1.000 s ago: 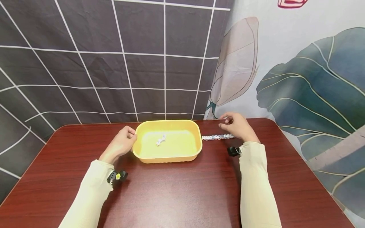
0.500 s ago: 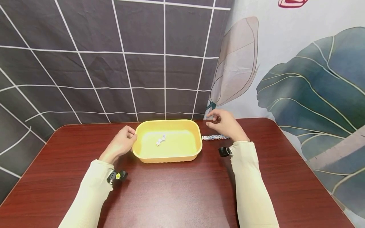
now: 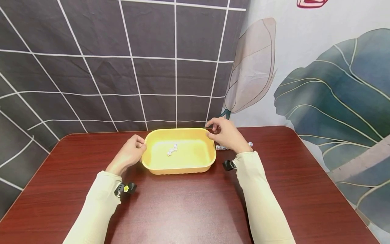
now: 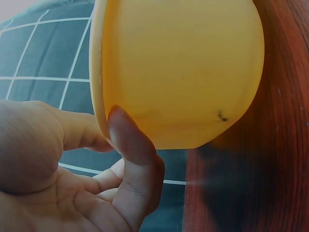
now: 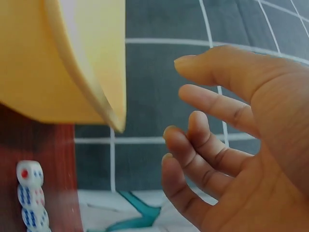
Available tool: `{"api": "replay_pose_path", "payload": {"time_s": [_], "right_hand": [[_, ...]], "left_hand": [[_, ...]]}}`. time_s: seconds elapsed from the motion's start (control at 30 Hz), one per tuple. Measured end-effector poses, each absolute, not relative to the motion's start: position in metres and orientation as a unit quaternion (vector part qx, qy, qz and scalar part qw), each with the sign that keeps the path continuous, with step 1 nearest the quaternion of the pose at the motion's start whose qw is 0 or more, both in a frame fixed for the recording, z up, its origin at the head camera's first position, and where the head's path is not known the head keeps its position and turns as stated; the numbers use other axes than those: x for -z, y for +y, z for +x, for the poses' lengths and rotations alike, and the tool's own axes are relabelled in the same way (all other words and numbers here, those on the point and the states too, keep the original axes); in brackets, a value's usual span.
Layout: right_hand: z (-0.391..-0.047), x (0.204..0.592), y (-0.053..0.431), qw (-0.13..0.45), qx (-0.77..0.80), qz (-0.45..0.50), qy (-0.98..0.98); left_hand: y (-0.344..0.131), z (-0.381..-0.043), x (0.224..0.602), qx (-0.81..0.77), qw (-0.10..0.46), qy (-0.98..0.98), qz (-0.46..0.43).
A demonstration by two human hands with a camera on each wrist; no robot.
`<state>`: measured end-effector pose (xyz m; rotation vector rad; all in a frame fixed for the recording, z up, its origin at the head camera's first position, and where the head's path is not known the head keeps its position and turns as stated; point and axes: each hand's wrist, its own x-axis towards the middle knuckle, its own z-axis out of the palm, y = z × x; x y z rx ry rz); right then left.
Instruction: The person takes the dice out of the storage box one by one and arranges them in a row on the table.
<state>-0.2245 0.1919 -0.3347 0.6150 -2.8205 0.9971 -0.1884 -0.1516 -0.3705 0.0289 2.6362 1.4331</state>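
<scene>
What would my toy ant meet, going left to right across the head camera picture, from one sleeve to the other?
Left sleeve → left hand → yellow tray → right hand → right sleeve.

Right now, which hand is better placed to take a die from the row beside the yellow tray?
Right, I'd judge: the right hand hangs near the dice row, with no die visible in its grasp. The left hand pinches the yellow tray at its opposite end.
</scene>
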Motion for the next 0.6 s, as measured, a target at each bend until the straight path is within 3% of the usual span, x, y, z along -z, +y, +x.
{"api": "replay_pose_path", "payload": {"time_s": [0.6], "right_hand": [[-0.224,0.363,0.134,0.008,-0.289,0.270,-0.918]], "left_hand": [[-0.152,-0.189,0.370,-0.472,0.072,0.879,0.009]]}}
